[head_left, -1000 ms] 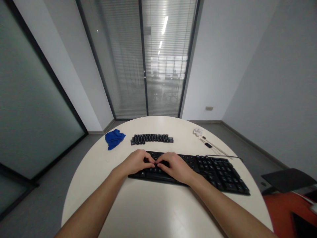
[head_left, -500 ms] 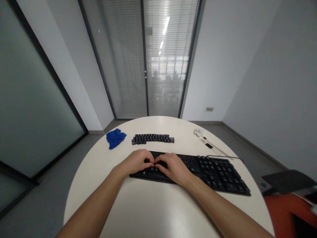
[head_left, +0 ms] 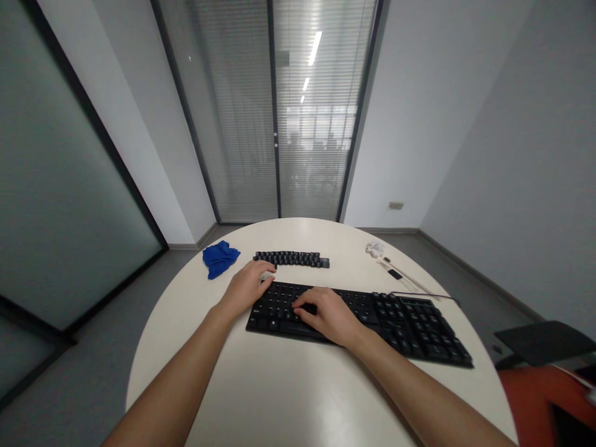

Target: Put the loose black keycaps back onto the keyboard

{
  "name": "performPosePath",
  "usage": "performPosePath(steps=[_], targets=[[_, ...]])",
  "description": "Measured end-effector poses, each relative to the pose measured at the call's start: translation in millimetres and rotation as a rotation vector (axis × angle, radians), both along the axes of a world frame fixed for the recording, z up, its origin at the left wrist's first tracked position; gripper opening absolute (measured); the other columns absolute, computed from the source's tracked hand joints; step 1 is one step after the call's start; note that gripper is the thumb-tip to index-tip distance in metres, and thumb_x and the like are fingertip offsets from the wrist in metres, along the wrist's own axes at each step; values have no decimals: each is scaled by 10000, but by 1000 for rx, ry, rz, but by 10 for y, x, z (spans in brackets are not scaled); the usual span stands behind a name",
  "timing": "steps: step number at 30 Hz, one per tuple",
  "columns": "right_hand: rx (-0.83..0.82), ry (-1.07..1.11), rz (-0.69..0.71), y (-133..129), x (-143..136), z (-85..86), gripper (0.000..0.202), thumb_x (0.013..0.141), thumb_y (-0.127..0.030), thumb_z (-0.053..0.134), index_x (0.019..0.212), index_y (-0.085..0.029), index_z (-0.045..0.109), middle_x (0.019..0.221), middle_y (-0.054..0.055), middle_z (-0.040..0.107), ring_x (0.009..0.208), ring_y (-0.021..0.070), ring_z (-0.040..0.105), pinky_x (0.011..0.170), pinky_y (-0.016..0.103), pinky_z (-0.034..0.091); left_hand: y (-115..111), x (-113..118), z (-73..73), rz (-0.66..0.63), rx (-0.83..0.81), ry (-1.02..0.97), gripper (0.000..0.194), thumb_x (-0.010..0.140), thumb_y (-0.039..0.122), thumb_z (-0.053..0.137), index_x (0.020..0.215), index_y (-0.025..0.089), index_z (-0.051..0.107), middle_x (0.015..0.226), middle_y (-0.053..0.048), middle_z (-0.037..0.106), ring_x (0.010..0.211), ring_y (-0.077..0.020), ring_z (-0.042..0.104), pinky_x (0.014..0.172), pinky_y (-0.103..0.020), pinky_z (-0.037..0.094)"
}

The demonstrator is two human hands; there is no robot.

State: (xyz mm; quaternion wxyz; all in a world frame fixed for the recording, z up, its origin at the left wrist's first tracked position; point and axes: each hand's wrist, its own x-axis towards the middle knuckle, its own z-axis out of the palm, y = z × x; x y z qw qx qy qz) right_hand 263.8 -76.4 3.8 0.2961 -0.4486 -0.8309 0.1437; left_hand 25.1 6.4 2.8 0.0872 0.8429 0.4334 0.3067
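A black keyboard (head_left: 419,329) lies across the white round table; its left part shows keyless sockets, while keys stand on its right part. My right hand (head_left: 326,313) rests over the middle of it, thumb and fingertips close together, and whatever they may pinch is too small to make out. Beyond the keyboard, loose black keycaps (head_left: 295,257) stand in rows. My left hand (head_left: 246,285) is over the keyboard's far left corner, its fingers apart and reaching to the near left end of those rows, with nothing visible in them.
A crumpled blue cloth (head_left: 220,258) lies at the table's left. On the right are a crumpled white tissue (head_left: 374,249), thin sticks with a small black piece (head_left: 395,274), and the keyboard's cable. A red and black chair (head_left: 535,385) stands beyond the table's right edge.
My left hand has moved away from my right hand, up and left towards the loose keycaps, and its fingers have parted. My right hand has stayed nearly in place.
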Motion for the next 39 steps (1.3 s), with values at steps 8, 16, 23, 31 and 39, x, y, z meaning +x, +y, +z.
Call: performPosePath(steps=[8, 16, 23, 31, 39], targets=[[-134, 78, -91, 22, -13, -28, 109, 849, -262, 695, 911, -252, 784, 955, 3, 779, 903, 212, 707, 856, 322, 515, 201, -41, -301, 58, 130, 14, 276, 958, 242, 511, 1164, 197, 687, 1307, -79, 642, 1233, -257, 545, 1098, -467, 423], [-217, 173, -105, 21, -5, 21, 134, 839, -294, 694, 906, -240, 797, 953, 14, 786, 898, 226, 720, 852, 326, 518, 276, -20, -388, -39, 118, 219, 331, 981, 320, 479, 1205, 205, 694, 1489, -74, 511, 1429, -315, 361, 1179, -570, 296], [-244, 174, -99, 22, -1, 40, 148, 854, -313, 681, 909, -243, 799, 933, 5, 787, 871, 210, 714, 827, 308, 511, 239, -20, -358, -28, 73, 235, 340, 997, 355, 448, 1159, 233, 721, 1508, -55, 490, 1465, -321, 305, 1185, -593, 270], [-228, 141, -103, 10, -9, 49, 146, 872, -322, 676, 915, -251, 796, 930, -4, 786, 838, 203, 711, 782, 303, 505, 246, -22, -377, -34, 79, 231, 356, 999, 360, 456, 1218, 216, 697, 1504, -75, 493, 1470, -329, 283, 1182, -606, 271], [-130, 64, -56, 16, -12, 40, 143, 889, -292, 664, 936, -253, 794, 945, 15, 784, 876, 210, 716, 815, 307, 515, 265, -30, -397, -64, 87, 190, 333, 991, 332, 481, 1213, 209, 697, 1467, -81, 532, 1460, -325, 296, 1185, -609, 266]])
